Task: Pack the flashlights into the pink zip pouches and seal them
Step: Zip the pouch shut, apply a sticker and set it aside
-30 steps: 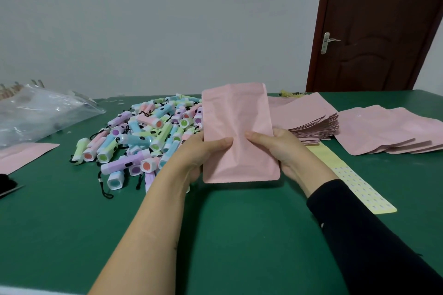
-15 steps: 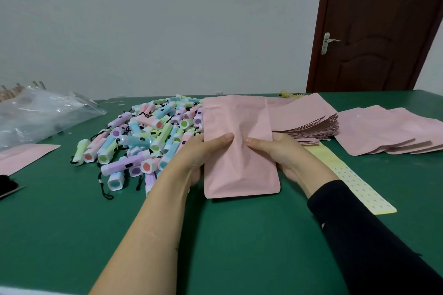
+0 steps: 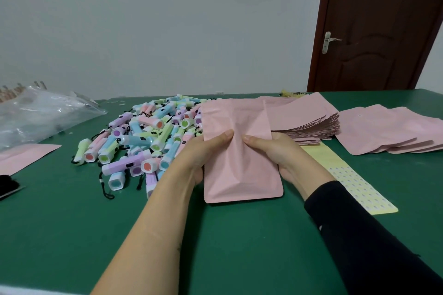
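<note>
Two hands, left (image 3: 206, 153) and right (image 3: 275, 151), pinch one pink zip pouch (image 3: 239, 175) at frame centre, thumbs on its front, the other fingers hidden behind. Left of it lies one heap of pastel flashlights (image 3: 143, 139), too many to count; right of it, one stack of flat pouches (image 3: 309, 122).

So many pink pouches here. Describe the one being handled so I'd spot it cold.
On the green table, find the pile of pastel flashlights left of centre. Directly right of it, one pink pouch is pinched between the left hand and right hand. Unlike the flat stack of pouches behind and the loose pouches farther right, it alone is held and creased.
</note>
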